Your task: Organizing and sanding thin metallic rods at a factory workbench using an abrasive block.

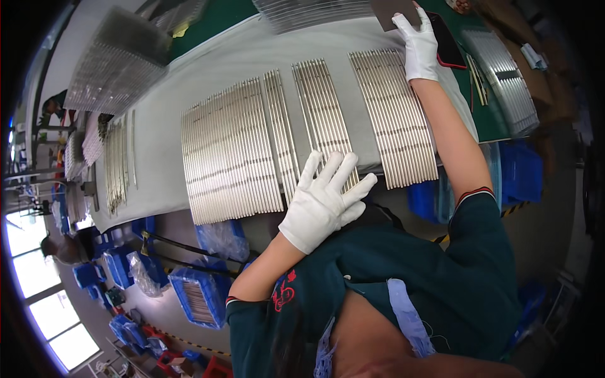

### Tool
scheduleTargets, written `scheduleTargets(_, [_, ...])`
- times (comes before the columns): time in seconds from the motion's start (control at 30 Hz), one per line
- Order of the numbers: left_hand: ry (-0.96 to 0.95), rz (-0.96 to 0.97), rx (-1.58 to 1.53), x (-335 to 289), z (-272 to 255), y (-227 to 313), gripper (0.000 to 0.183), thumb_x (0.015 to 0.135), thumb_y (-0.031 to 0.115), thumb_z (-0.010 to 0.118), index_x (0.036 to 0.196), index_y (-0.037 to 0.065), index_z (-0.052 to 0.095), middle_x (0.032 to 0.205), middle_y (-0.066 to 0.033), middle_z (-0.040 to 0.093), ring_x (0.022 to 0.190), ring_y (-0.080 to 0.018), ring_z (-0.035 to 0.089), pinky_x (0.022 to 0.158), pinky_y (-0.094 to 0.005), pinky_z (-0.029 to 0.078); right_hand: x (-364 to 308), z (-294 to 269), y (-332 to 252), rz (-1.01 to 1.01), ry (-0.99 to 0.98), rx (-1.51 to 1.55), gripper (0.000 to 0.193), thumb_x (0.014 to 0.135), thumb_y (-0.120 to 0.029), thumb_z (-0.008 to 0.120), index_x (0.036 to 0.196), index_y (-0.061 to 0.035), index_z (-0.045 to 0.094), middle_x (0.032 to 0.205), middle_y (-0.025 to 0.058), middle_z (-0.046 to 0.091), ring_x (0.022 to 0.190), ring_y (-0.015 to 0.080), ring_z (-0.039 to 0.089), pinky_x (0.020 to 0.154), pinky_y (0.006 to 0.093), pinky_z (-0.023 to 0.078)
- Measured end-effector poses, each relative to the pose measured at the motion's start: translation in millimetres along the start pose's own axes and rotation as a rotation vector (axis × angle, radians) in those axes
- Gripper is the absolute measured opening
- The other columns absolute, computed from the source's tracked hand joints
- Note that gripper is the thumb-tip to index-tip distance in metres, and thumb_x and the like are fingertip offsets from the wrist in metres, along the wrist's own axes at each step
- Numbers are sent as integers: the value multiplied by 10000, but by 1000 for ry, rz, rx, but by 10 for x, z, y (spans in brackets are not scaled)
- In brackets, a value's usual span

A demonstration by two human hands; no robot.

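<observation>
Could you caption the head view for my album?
Gloved left hand over silvery rods; gloved right hand touching a brown sheet.

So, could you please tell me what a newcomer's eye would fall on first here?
Probably the silvery rods, laid side by side in groups across the pale cloth at centre. Then the left hand, white-gloved and spread over the near end of one group, and the right hand, also gloved, at a brown sheet at the top right.

- I log a factory workshop.
- Metal rods [230,151] lie in rows across my tabletop [157,148].
- Blue crates [220,299] about the floor [535,246]; yellow-black striped line [513,209].
</observation>
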State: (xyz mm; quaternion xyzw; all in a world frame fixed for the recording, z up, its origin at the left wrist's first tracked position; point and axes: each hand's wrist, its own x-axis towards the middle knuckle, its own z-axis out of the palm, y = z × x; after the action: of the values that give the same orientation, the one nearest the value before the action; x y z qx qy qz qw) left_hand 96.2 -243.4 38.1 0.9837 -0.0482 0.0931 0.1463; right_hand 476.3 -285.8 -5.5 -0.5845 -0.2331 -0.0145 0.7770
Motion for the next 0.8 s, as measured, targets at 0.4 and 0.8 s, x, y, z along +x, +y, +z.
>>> scheduleTargets(0.4, [-34,-102,74,-234,-137,-13,591,872,391,816,1404,196,646,1410,-173,588,1332,-359,577,1190,-610,373,49,-46,47,23,51,-9,623,997,-115,763,1554,30,527,1402,131,677,1235,219,636,1039,323,518])
scheduleTargets(0.8, [62,135,-120,54,-81,22,541,844,282,811,1350,173,652,1325,-148,579,1202,-363,567,1072,-516,460,71,-75,187,-11,100,-110,683,962,-136,806,1552,56,519,1423,147,667,1256,221,637,1056,332,519])
